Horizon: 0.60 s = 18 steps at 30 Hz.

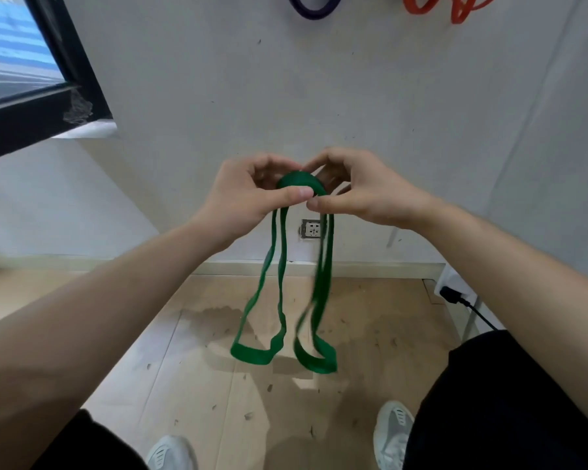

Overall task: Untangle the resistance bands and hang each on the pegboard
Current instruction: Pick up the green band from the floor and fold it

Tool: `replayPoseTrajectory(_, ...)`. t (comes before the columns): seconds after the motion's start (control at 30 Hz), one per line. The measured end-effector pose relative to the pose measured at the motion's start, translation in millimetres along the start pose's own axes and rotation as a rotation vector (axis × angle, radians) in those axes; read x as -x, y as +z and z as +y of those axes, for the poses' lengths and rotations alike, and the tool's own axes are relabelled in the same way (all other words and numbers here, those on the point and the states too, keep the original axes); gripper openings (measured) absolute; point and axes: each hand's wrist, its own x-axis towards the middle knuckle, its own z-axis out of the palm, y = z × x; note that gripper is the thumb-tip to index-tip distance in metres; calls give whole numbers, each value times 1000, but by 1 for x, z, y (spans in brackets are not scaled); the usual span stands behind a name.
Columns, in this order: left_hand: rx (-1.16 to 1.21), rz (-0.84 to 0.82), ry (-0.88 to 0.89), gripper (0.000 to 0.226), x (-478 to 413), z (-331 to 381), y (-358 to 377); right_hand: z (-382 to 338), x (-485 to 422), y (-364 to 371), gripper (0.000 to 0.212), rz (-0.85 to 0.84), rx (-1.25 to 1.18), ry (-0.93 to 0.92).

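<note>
A green resistance band [279, 266] is bunched at chest height in front of the wall, with two long loops hanging down toward the floor. My left hand [252, 195] pinches the bunched top with thumb and fingers. My right hand [360, 188] pinches the same knot from the right side, thumb tips nearly touching. A purple band [311, 8] and an orange-red band [452, 6] hang at the top edge of the wall; what they hang from is out of view.
A dark window frame [65, 72] juts out at the upper left. A wall socket [311, 228] sits behind the hanging loops. A black plug and cable [455, 296] run at the right. My shoes [392, 432] stand on the wooden floor below.
</note>
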Motion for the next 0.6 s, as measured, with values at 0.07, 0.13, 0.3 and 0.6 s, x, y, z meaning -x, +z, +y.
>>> replayPoseTrajectory(0.07,-49,2,6,38,0,0,-4,-1,1,0,41,-9,88,-31)
replayPoseTrajectory(0.13,-59,-2,-8,41,1,-2,-9,0,0,3,46,-19,103,-44)
replayPoseTrajectory(0.3,-28,-16,-6,52,6,-3,-16,-3,0,10,44,-26,2,-86)
replayPoseTrajectory(0.6,-58,-135,-17,62,15,-22,-4,-5,-1,6,26,32,-192,-127)
